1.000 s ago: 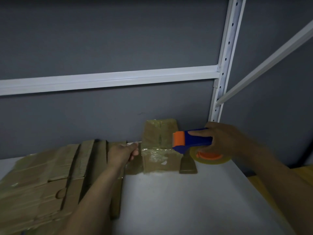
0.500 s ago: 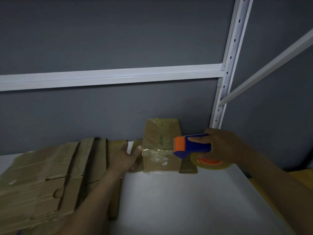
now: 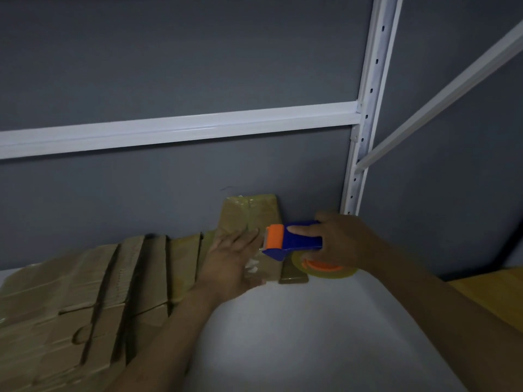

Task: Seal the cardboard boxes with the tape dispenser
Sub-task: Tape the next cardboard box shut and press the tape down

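From the head camera, a small cardboard box (image 3: 249,212) stands at the back of a white worktop (image 3: 297,340), against a grey wall (image 3: 169,66). Its upper face shows glossy strips of clear tape.

The left hand (image 3: 230,258) lies on the front of the box with its fingers (image 3: 246,236) straight and released, laid flat on the cardboard and pointing up toward the box's top edge. The thumb sits low, near where the box meets the worktop.

Just right of the box, the right hand (image 3: 346,240) grasps the tape dispenser (image 3: 294,240). Its fingers are curled round the blue handle, with the index finger stretched along the top. The dispenser's orange roller end points at the box and sits right beside the left hand's fingertips; whether it touches the cardboard cannot be told. A roll of clear tape (image 3: 328,271) on an orange hub hangs under the handle, low over the worktop to the right of the box.

A small cardboard flap (image 3: 293,277) lies flat at the box's lower right corner, under the dispenser. To the left of the box, a wide stack of flattened cardboard (image 3: 85,292) covers the worktop.

Behind and to the right of the box rises a white perforated shelf upright (image 3: 368,114). A white rail (image 3: 169,130) runs along the wall above the box.
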Tool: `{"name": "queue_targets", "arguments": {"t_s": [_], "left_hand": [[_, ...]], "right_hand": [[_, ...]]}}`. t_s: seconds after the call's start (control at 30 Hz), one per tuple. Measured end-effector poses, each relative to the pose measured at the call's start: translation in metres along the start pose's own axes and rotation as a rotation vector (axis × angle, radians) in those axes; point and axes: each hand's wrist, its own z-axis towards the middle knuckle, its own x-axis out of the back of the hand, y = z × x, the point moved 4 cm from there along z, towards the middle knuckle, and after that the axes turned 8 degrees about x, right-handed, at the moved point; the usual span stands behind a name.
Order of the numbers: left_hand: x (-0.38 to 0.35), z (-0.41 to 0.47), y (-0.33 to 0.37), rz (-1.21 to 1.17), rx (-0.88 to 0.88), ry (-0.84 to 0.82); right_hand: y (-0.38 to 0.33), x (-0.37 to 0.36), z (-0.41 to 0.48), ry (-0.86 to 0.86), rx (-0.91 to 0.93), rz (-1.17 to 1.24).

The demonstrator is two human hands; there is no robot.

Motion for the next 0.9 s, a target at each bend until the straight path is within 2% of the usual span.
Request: {"name": "queue_targets", "arguments": {"t_s": [0.1, 0.23, 0.37, 0.43, 0.5, 0.6, 0.77, 0.83, 0.9], "left_hand": [[0.001, -0.001, -0.005, 0.008, 0.006, 0.035], [-0.003, 0.001, -0.010, -0.006, 0.033, -0.017], [-0.004, 0.002, -0.008, -0.005, 0.060, -0.024], [-0.005, 0.001, -0.008, 0.017, 0.062, -0.039], [-0.006, 0.001, -0.007, 0.021, 0.062, -0.034], [-0.007, -0.001, -0.004, 0.048, 0.045, -0.016], [-0.007, -0.001, 0.000, 0.062, 0.078, -0.061], [-0.006, -0.002, 0.000, 0.070, 0.099, -0.091], [-0.006, -0.005, 0.001, 0.067, 0.112, -0.107]], "right_hand": [[0.006, -0.006, -0.013, -0.066, -0.013, 0.109], [0.033, -0.017, -0.047, -0.079, -0.059, 0.126], [0.046, -0.025, -0.072, 0.217, 0.074, 0.031], [0.040, -0.029, -0.072, 0.278, 0.125, -0.011], [0.023, -0.039, -0.068, 0.222, 0.105, -0.070], [0.001, -0.051, -0.060, 0.040, -0.036, -0.040], [-0.014, -0.057, -0.048, 0.047, -0.190, 0.019], [-0.008, -0.055, -0.043, 0.001, -0.304, 0.033], [0.006, -0.054, -0.043, -0.061, -0.375, 0.156]]}}
